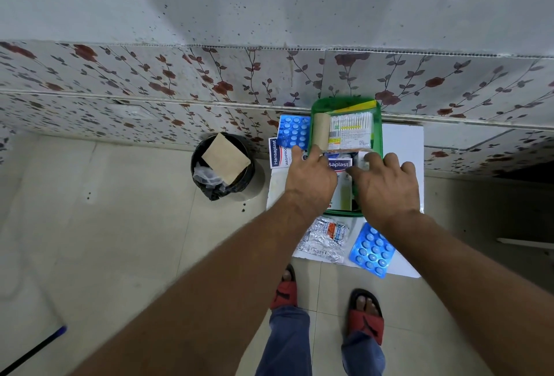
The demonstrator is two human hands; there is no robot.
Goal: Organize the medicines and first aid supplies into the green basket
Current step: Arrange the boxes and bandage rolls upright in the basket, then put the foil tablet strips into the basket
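Note:
The green basket (377, 135) stands on a small white table (403, 147) against the wall. In it lie a beige bandage roll (320, 128), a pack of cotton buds (351, 127) and a Hansaplast box (339, 165). My left hand (310, 179) lies spread over the basket's left side, one fingertip against the roll. My right hand (388, 188) reaches into the basket, thumb and fingers pinched on a small white packet (361, 162). Outside the basket lie a blue blister pack (293, 131), a second Hansaplast box (276, 156), a silver tablet strip (325, 239) and another blue blister pack (371, 251).
A black bin (223, 167) with a liner and a piece of cardboard stands on the tiled floor left of the table. The floral-tiled wall runs just behind the basket. My feet in red sandals (284, 291) are in front of the table.

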